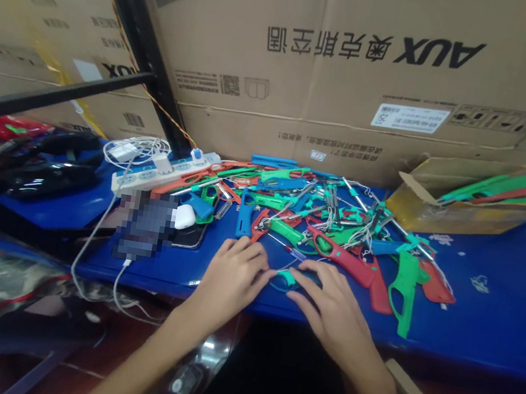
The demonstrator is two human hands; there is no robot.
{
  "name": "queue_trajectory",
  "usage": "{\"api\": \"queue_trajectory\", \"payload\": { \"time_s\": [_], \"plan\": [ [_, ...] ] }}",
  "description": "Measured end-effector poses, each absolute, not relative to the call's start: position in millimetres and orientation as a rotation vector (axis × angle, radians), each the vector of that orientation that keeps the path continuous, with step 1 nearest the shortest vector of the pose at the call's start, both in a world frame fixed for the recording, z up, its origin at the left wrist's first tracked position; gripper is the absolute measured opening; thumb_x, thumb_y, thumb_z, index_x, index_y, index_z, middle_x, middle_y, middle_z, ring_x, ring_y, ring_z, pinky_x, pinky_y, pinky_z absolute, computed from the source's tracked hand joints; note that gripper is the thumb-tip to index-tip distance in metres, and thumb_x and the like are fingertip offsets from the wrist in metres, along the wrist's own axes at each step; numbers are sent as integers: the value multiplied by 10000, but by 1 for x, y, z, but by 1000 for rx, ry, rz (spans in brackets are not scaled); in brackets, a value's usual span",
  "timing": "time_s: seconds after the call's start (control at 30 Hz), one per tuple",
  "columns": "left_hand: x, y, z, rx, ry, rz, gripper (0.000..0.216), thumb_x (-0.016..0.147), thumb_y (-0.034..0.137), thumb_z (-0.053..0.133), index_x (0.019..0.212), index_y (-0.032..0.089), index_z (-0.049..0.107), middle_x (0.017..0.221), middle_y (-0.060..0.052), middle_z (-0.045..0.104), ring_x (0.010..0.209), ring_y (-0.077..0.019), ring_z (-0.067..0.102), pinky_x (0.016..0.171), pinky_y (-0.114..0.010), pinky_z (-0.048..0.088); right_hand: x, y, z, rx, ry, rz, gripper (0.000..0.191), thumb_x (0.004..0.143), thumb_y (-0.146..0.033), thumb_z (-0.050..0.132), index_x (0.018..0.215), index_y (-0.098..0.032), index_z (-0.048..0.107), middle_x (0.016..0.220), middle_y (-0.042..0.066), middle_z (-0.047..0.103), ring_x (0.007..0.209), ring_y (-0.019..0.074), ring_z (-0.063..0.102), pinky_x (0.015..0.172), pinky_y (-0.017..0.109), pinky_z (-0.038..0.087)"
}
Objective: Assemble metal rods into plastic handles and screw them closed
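Observation:
At the front of the blue-covered table, a small round teal-green piece (pixel 286 280) with a dark rim lies between my hands; its exact kind cannot be made out. My left hand (pixel 232 273) pinches at its left side, thumb and fingers drawn together. From the other side, my right hand (pixel 333 303) holds its right edge with thumb and index finger. Just beyond are a red gun-shaped plastic casing (pixel 355 265) and a green casing with a trigger opening (pixel 405 289). A thin metal rod with a purple-blue end (pixel 294 253) lies behind the fingers.
Behind my hands spreads a heap of coloured casings, metal tubes and white wires (pixel 334 215). A power strip (pixel 162 171), a white earbud case (pixel 184 216) and a blurred-out device (pixel 145 228) are left. An open carton (pixel 421 209) holds more casings. Large cardboard boxes (pixel 329 94) stand behind.

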State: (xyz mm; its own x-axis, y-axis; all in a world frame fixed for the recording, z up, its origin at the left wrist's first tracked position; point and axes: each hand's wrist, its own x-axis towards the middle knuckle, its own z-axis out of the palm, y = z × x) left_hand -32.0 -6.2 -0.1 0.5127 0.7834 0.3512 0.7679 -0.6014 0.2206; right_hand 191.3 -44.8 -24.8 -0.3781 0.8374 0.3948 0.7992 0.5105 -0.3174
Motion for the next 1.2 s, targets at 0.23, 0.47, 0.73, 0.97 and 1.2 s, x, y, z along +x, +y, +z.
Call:
{"api": "queue_trajectory", "payload": {
  "time_s": [0.23,0.47,0.73,0.97,1.2],
  "plan": [
    [-29,-6,1,2367,1390,669,21,963,239,689,947,245,702,982,19,717,960,-204,614,782,-358,381,192,-45,-30,-1302,-2190,38,276,1019,-363,579,1225,-214,686,1238,111,692,1158,283,633,966,470,555],
    [-29,-10,-2,2471,1329,688,120,998,222,626,991,255,741,979,-4,708,952,-208,596,804,-372,387,191,-45,-30,-1288,-2169,51,300,1005,-358,610,1249,-187,648,1231,110,691,1151,280,634,961,472,550],
    [-31,-13,-5,2452,1331,739,102,988,243,650,1012,252,749,1007,1,698,980,-204,603,823,-377,393,191,-45,-30,-1349,-2146,62,291,1005,-407,599,1202,-198,645,1315,125,650,1222,301,607,1013,492,532],
    [-32,-13,-7,2428,1369,761,70,956,291,708,961,279,778,993,12,712,965,-209,611,806,-383,389,191,-45,-30,-1397,-2129,98,277,993,-431,614,1171,-223,653,1383,113,612,1279,317,572,1055,529,498],
    [-31,-18,-6,2518,1404,747,110,982,295,672,980,273,779,997,0,712,962,-219,595,809,-401,385,191,-46,-31,-1373,-2110,46,272,988,-447,616,1132,-231,697,1339,105,641,1241,304,594,1027,508,506]
  ]
}}
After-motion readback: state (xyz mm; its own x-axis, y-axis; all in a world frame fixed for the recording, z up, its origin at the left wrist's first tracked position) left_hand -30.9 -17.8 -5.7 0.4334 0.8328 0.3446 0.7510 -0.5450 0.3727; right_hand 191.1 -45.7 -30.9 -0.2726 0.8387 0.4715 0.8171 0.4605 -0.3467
